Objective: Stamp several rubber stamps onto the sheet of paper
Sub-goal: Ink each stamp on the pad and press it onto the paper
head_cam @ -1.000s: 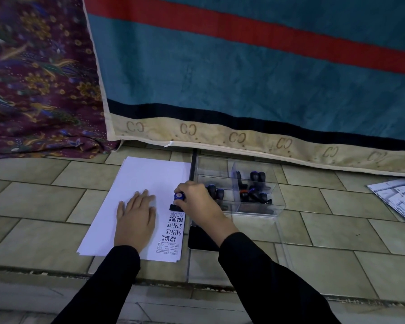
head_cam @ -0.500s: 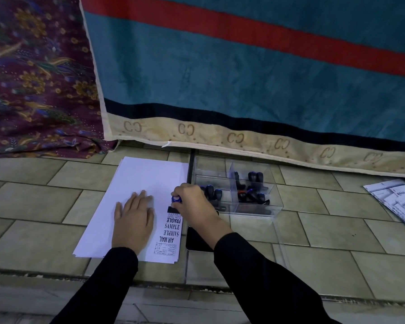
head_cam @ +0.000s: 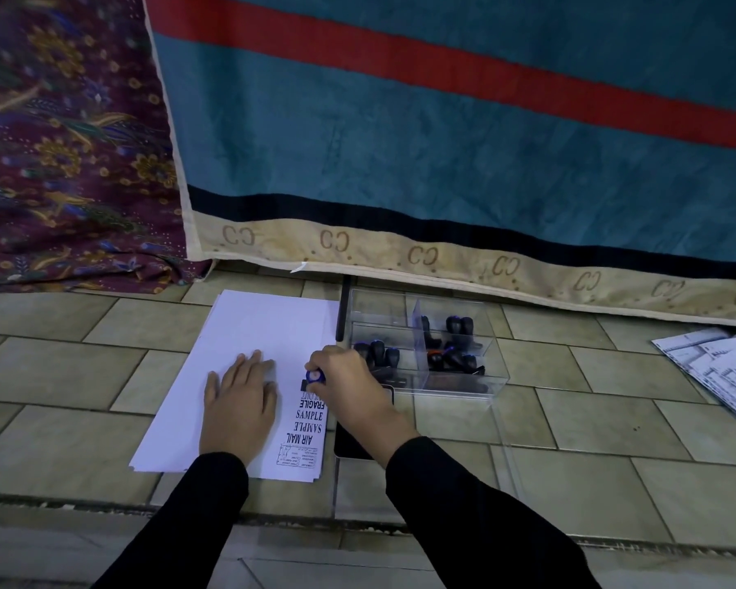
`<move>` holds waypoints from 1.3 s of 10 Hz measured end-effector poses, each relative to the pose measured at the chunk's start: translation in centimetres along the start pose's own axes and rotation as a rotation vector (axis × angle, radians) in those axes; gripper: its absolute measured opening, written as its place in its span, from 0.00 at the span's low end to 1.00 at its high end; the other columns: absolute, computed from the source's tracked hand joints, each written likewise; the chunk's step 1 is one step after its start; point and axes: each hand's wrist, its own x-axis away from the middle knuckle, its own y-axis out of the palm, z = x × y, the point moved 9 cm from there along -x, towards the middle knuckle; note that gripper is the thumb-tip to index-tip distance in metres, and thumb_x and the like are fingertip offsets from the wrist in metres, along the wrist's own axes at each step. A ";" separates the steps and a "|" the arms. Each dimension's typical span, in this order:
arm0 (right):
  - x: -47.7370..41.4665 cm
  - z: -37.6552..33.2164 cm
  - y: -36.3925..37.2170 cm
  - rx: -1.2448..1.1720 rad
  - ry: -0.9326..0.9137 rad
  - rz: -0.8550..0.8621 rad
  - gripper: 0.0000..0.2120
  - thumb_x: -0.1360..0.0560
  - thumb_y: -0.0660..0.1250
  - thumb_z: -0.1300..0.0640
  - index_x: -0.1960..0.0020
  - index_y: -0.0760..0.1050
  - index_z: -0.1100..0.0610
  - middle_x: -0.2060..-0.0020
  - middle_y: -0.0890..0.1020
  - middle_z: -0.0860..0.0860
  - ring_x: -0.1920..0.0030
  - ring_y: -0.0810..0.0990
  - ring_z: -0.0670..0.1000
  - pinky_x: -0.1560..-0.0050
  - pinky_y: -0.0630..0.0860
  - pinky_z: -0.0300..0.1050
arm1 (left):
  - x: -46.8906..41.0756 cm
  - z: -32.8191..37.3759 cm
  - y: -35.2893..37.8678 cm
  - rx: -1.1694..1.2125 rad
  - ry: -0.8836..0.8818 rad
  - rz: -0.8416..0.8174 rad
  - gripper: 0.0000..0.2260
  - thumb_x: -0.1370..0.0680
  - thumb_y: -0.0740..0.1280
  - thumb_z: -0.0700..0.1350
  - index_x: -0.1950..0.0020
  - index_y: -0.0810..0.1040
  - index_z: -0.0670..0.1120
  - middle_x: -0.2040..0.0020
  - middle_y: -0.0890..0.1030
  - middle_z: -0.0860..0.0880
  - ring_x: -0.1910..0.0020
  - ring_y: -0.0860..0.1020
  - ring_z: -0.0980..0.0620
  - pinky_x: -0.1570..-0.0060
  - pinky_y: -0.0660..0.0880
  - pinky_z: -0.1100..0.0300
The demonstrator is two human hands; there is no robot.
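A white sheet of paper lies on the tiled floor, with a column of stamped words along its right edge, among them AIR MAIL, SAMPLE and FRAGILE. My left hand rests flat on the sheet, fingers straight. My right hand grips a rubber stamp with a blue top and holds it down on the paper at the top of the printed column. A clear plastic box to the right holds several more black stamps.
A dark ink pad lies under my right wrist beside the paper. Printed sheets lie at the far right. A teal blanket with a beige border hangs behind, and a patterned maroon cloth lies at the left.
My right hand stays on the stamp at the same spot on the paper. My left hand has not moved. Only the camera shifted slightly.
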 end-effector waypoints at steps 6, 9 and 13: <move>-6.6 11.7 -9.8 -0.012 0.340 0.323 0.04 0.26 0.66 0.65 0.51 0.76 0.61 0.48 0.76 0.58 0.53 0.77 0.56 0.54 0.76 0.45 | 0.1 -0.1 0.0 0.002 0.011 0.020 0.18 0.19 0.56 0.46 0.29 0.69 0.50 0.25 0.65 0.51 0.24 0.58 0.52 0.24 0.48 0.46; -8.2 11.7 -5.2 -0.017 0.409 0.119 0.04 0.26 0.66 0.65 0.52 0.78 0.65 0.52 0.82 0.61 0.51 0.80 0.58 0.55 0.75 0.44 | 0.1 -0.1 0.0 0.019 0.006 0.022 0.18 0.19 0.55 0.46 0.29 0.68 0.50 0.25 0.65 0.52 0.24 0.58 0.53 0.24 0.48 0.47; -5.4 14.5 -12.8 -0.025 0.372 0.505 0.11 0.26 0.59 0.68 0.50 0.79 0.60 0.49 0.81 0.58 0.50 0.80 0.57 0.51 0.75 0.42 | 0.0 -0.3 0.0 0.026 0.016 0.027 0.17 0.19 0.57 0.46 0.30 0.69 0.50 0.25 0.65 0.52 0.24 0.58 0.53 0.25 0.48 0.46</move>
